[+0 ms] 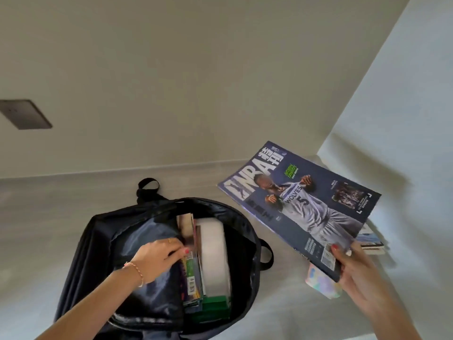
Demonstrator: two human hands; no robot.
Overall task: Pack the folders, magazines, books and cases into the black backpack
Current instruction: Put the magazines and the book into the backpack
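Black fabric backpack point(98, 241), lying unzipped on the pale floor point(61, 204), is being held apart by the left hand point(157, 258), fingers pressed against packed books point(193, 273). A glossy blue basketball magazine point(301, 207) is being pinched by the right hand point(355, 266); it should be slid in upright beside them.

You are looking at a pale worktop point(73, 217) meeting a cream wall point(196, 69); a dark rectangular plate point(24, 114) is sitting on the wall, upper left.

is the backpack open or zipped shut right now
Open. The backpack has its mouth spread wide, showing magazines and a white folder standing inside, with the left hand reaching in.
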